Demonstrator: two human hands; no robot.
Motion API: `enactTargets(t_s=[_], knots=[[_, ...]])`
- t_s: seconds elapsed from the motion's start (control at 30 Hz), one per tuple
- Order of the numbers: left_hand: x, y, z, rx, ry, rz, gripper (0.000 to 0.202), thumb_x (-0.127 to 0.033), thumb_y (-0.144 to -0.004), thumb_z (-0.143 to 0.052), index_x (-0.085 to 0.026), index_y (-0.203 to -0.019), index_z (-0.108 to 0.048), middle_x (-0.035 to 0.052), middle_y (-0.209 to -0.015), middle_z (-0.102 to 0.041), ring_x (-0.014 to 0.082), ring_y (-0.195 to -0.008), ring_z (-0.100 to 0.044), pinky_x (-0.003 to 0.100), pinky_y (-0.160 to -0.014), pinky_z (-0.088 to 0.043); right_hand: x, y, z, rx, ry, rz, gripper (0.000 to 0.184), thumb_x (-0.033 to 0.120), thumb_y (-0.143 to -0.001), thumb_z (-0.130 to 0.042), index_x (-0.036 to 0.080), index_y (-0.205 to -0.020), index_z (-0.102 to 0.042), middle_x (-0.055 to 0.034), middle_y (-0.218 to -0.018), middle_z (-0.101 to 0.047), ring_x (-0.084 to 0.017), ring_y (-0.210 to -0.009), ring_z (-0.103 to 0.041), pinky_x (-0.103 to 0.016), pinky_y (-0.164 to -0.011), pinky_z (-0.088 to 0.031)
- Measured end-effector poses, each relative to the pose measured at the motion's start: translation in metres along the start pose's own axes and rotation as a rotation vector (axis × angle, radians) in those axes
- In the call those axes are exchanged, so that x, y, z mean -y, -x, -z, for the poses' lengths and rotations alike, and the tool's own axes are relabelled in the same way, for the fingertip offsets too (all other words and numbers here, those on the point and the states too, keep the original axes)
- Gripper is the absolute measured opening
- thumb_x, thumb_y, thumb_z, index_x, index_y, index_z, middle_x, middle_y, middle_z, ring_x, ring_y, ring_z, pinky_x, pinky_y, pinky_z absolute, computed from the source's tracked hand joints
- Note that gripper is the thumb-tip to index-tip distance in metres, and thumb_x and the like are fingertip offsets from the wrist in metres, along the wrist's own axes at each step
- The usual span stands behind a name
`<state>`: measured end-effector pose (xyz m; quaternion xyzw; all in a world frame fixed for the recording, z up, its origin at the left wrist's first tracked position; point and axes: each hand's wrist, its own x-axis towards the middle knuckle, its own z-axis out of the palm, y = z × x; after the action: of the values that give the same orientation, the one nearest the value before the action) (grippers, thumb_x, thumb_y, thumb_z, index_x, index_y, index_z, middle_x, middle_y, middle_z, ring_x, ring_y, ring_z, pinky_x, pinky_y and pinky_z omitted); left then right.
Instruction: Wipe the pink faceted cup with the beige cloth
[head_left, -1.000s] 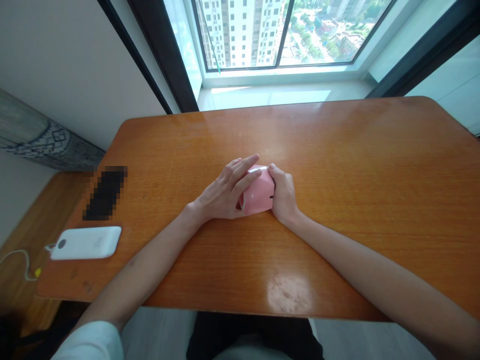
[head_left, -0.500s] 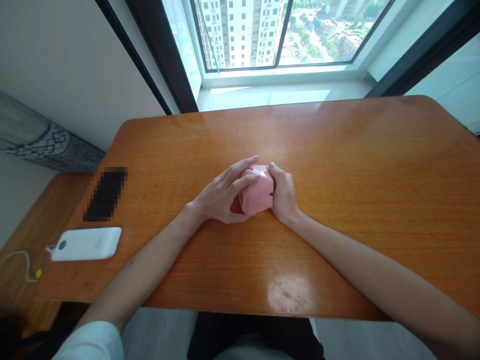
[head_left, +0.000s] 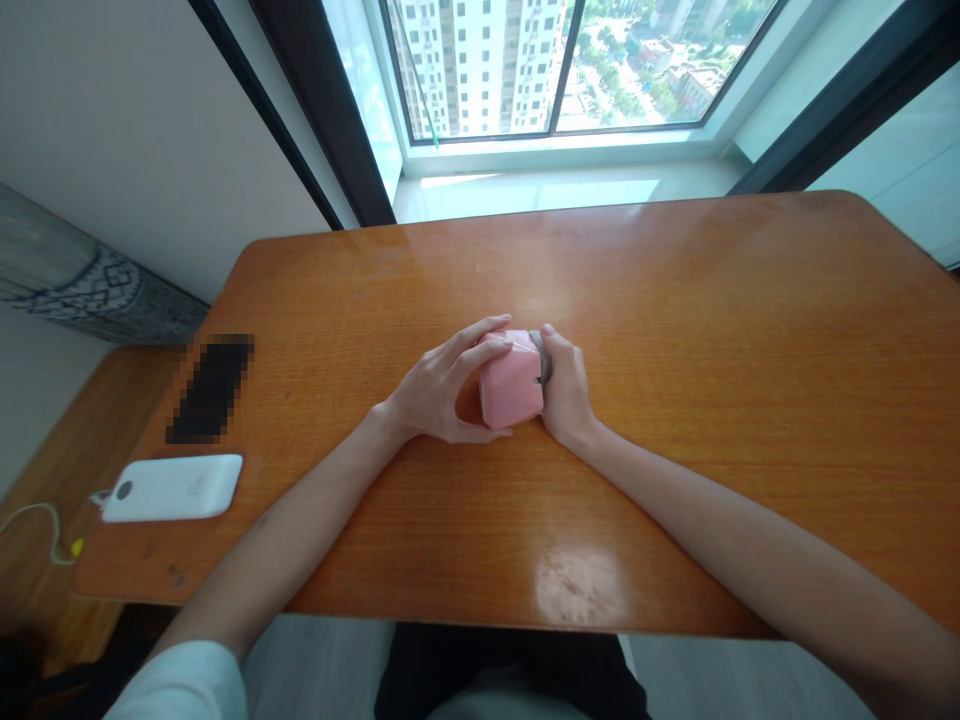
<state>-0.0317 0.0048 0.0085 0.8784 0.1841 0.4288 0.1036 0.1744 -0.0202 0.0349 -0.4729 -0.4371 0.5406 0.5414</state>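
Note:
A small pink faceted box (head_left: 511,385) sits at the middle of the orange wooden table (head_left: 675,330). My left hand (head_left: 442,390) curls round its left side, fingers over the top edge and thumb under the near side. My right hand (head_left: 566,390) grips its right side, where a small dark grey part (head_left: 543,362) shows between the fingers and the box. Both hands hold the box just at the table surface.
A white power bank (head_left: 174,487) with a cable lies near the table's left front corner. A dark blurred-out flat object (head_left: 210,388) lies behind it. A window (head_left: 555,65) and its sill run along the far side. A lower wooden surface (head_left: 45,470) sits at the left.
The pink box has been turned between my hands, so a smooth pink face now points toward me. My left fingers have slid from its top toward its left side.

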Motion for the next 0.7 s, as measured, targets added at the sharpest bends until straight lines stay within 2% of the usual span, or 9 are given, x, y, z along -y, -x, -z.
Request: enactTargets(t_s=[0.13,0.7], knots=[[-0.0012,-0.0020,0.0006,-0.012,-0.012,-0.014,0.118,-0.068,-0.074,-0.095,-0.022,-0.168,-0.040,0.0273,-0.165,-0.056,0.0404,-0.151,-0.064,0.054,-0.115,-0.065,0.0016,0.0014,-0.0005,0.006,0.009,0.000,0.059,0.067,-0.099,-0.060,0.025,-0.060,-0.048,0.0042,-0.056,-0.045,-0.011,-0.053,-0.037,-0.028,-0.050,-0.030],[-0.0049,-0.0046,0.0008,-0.031,0.054,0.053,0.119,-0.070,-0.069,-0.097,-0.026,-0.165,-0.044,0.0234,-0.160,-0.062,0.0392,-0.144,-0.069,0.053,-0.116,-0.064,-0.0038,0.0005,0.0015,0.024,0.000,0.007,0.063,0.074,-0.099,-0.058,0.025,-0.062,-0.046,0.0048,-0.058,-0.043,-0.012,-0.054,-0.034,-0.030,-0.053,-0.029]])
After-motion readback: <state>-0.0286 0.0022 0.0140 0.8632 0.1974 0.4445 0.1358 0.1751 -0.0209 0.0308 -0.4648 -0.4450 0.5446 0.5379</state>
